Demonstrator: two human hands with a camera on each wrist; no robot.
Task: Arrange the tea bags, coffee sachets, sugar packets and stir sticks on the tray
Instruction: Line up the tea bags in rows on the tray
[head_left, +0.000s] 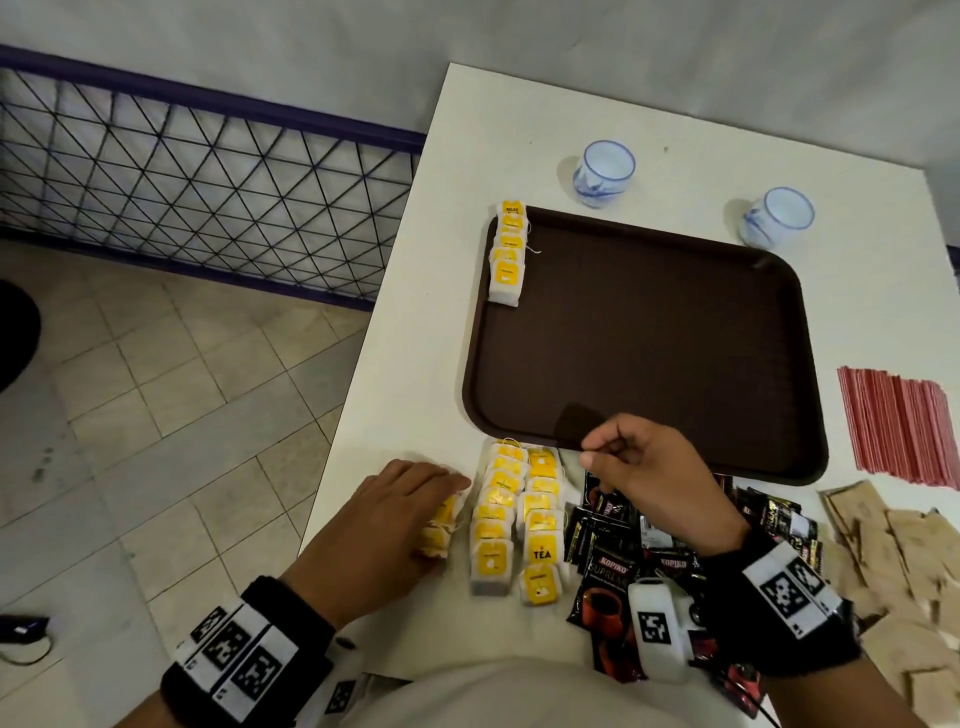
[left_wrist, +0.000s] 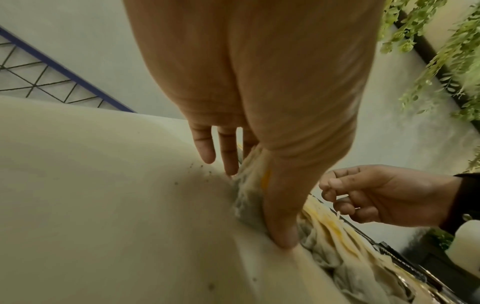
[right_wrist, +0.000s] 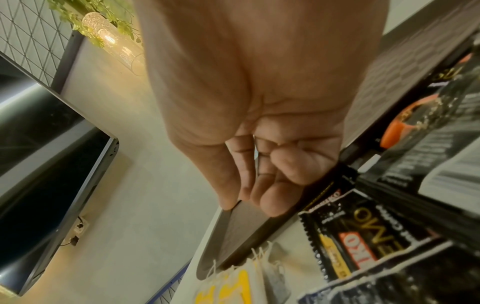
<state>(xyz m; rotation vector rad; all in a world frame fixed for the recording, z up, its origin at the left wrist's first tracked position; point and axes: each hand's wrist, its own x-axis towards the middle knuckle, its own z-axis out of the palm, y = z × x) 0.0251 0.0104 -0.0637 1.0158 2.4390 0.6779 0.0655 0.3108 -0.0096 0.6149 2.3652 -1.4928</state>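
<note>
A brown tray (head_left: 649, 338) lies on the white table (head_left: 415, 364). One row of yellow-tagged tea bags (head_left: 508, 254) lies along the tray's far left edge. Two more rows of tea bags (head_left: 514, 519) lie on the table in front of the tray. Left of them, my left hand (head_left: 452, 493) grips a small stack of tea bags (left_wrist: 249, 195) between thumb and fingers. My right hand (head_left: 597, 452) hovers over the tray's near rim with its fingers curled, and I see nothing in it. Black coffee sachets (head_left: 608, 571), brown sugar packets (head_left: 883, 545) and red stir sticks (head_left: 893, 431) lie to the right.
Two blue-and-white cups (head_left: 605, 171) (head_left: 776, 215) stand beyond the tray. The table's left edge (head_left: 353, 395) runs close beside my left hand, with tiled floor and a metal grid fence (head_left: 208, 171) below it. Most of the tray's surface is bare.
</note>
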